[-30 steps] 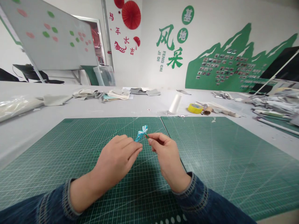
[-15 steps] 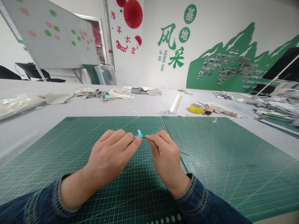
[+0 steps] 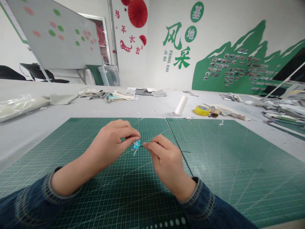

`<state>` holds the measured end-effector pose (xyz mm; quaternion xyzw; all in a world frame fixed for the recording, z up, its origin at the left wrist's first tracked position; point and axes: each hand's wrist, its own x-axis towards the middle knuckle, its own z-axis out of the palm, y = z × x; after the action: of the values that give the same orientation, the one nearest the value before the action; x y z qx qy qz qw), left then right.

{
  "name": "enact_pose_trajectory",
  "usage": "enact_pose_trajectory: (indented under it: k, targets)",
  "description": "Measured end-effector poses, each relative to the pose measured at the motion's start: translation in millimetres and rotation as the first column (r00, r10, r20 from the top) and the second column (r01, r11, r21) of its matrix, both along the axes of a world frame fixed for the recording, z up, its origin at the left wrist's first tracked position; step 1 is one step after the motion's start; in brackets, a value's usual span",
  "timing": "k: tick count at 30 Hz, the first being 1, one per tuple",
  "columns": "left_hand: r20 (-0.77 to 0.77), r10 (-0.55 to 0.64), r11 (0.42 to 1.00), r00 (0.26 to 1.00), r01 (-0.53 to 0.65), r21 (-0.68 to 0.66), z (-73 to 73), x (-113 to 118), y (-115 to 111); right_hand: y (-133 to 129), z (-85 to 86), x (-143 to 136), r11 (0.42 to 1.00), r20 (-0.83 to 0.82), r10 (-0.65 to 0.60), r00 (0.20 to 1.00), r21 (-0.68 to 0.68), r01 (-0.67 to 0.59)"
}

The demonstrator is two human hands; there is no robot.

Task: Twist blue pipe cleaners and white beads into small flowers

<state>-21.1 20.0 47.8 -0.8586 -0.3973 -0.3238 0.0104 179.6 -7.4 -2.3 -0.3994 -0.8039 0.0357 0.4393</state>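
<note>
A small bright blue piece (image 3: 136, 144) with whitish, glittery strands hangs just above the green cutting mat (image 3: 114, 197). My left hand (image 3: 114, 140) pinches it from above, thumb and forefinger together. Close by on the right, my right hand (image 3: 166, 160) has its fingertips closed on a thin dark stem that runs from the blue piece. A thin dark length (image 3: 186, 151) shows beyond the right hand, over the gap between the mats; whether it belongs to the same stem I cannot tell.
Behind the mats stand a white thread cone (image 3: 181, 105), a yellow tape roll (image 3: 202, 110) and a brown cardboard tube (image 3: 215, 113). Fabric scraps (image 3: 124, 94) lie along the back. A plastic-wrapped bundle (image 3: 21, 106) is at the left, and piled fabric (image 3: 286, 108) at the right.
My left hand has turned and shifted slightly left, with its wrist raised. The blue piece has moved down and left, and its strands now point downward. The right fingertips have moved slightly left.
</note>
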Motion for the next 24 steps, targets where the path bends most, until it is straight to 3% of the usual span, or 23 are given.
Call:
enact_pose_trajectory:
  k: [2,4,8,12,15,17,20,22,24]
  targets:
    - [0.090,-0.014,0.983,0.996,0.030,-0.181,1.2,-4,6,0,1.5,0,0.996,-0.062,0.067,0.996,-0.047,-0.070]
    - [0.176,-0.020,0.928,0.984,0.084,-0.362,1.1,-8,12,0,3.4,0,0.985,-0.141,0.135,0.981,-0.088,-0.148]
    - [0.369,0.022,0.742,0.929,0.232,-0.629,-5.4,-12,19,0,8.1,-1,0.954,-0.312,0.188,0.931,-0.169,-0.249]
    - [0.530,0.089,0.594,0.843,0.382,-0.708,-19.0,-12,22,3,10.7,-2,0.899,-0.515,0.122,0.848,-0.305,-0.314]
    - [0.634,0.141,0.543,0.760,0.476,-0.692,-31.0,-4,20,7,8.4,-3,0.802,-0.718,-0.001,0.696,-0.416,-0.428]
    - [0.684,0.184,0.550,0.706,0.502,-0.667,-39.2,6,16,10,5.3,-3,0.725,-0.820,-0.108,0.562,-0.452,-0.520]
    - [0.711,0.209,0.656,0.672,0.443,-0.611,-48.8,20,9,15,1.0,-3,0.656,-0.877,-0.230,0.422,-0.459,-0.598]
    - [0.662,0.180,0.752,0.728,0.332,-0.569,-51.0,27,3,17,-0.7,-2,0.639,-0.880,-0.274,0.387,-0.468,-0.611]
    - [0.541,0.143,0.847,0.828,0.181,-0.500,-49.4,30,-3,18,-1.4,-1,0.632,-0.878,-0.297,0.376,-0.476,-0.612]
